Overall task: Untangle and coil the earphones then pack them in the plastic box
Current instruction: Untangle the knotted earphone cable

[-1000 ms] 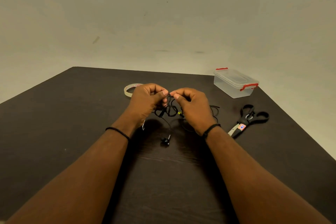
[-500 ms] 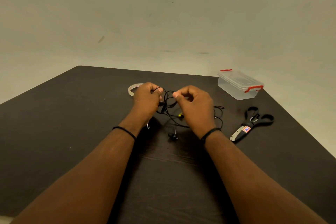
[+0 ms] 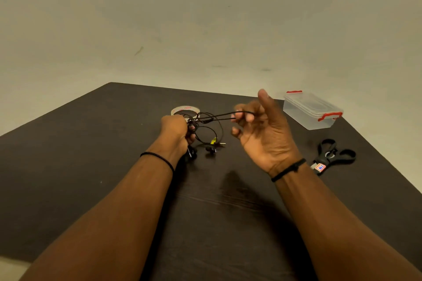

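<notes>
- Near, above the dark wooden surface [image 3: 91, 166], the left hand [image 3: 175, 131] has its grip around the tangled black wired earphones [image 3: 206, 130].
- The right hand [image 3: 258, 130] pinches a taut cord loop; gentle, steady pulling should free the knot.
- Far right, the clear plastic box with red clips [image 3: 311, 109] sits lidded, apparently empty.

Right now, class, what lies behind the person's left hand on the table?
A tape roll lies on the table behind the left hand, which grips the earphones. The hand and cable cover the roll's near edge.
</notes>
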